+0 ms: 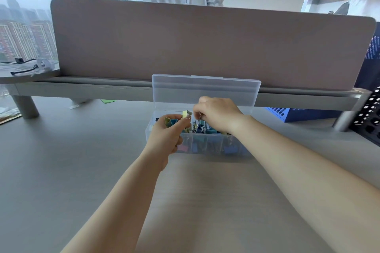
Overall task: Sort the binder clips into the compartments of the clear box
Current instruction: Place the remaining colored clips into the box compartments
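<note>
One box (207, 147), left hand (167, 136) holding clips (171, 121), right hand (218, 114) pinching clip (199, 117)

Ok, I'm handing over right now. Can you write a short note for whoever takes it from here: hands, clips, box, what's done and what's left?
Left hand: grips a handful of clips, green, yellow and teal, above the box's left end.
Right hand: pinches the wire handle of a single clip over the back section.
Box: on the desk, with its lid standing open behind.
Done: the front compartments hold sorted clips, pink, teal and blue.
Left: a mixed pile lies in the back section, plus the clips in both hands.
</note>
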### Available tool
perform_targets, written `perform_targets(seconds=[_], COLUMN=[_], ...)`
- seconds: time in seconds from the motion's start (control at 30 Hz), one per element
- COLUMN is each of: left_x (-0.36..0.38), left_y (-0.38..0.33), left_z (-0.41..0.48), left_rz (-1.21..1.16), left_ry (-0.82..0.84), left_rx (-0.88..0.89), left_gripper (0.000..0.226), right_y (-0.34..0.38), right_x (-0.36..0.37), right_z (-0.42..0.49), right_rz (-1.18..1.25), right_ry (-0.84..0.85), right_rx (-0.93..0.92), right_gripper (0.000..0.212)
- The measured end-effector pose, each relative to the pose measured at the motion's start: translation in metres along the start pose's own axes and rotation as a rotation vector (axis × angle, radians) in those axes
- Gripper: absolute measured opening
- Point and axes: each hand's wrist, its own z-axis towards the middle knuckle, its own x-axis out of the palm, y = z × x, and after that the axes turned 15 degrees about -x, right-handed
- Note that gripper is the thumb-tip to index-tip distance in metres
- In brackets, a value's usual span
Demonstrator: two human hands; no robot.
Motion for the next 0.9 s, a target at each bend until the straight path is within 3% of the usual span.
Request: perform_targets(seconds=[0.17,0.33,0.53,0.7,0.9], left_x=[0.0,0.0,0.001,0.001,0.001], left_y=[-0.001,-0.001,-0.001,-0.001,-0.004], left_z=[-0.001,-0.001,-0.001,-0.002,-0.001], left_rz=[0.0,0.012,0.007,0.006,0.047], left_ry=[-0.006,-0.006,-0.018,-0.012,-0.01], left_rx=[-0.007,-0.001,0.001,-0.002,0.002], left_gripper=[0.025,0.026,0.026,0.023,0.022], right_y=[-0.001,0.001,0.004,-0.004,-0.027], right_x=[0.005,-0.007,-0.004,-0.016,-0.032], right_z=[0.0,-0.008,-0.008,-0.017,-0.047], right_rz=[0.052,0.327,0.267,0.654,1.072], right_ry=[0.075,0.085,0.13,-0.161,-0.229], right_rx=[0.062,0.158,0.182,0.35,0.559], right_gripper=[0.038,0.015,0.025,0.017,0.029])
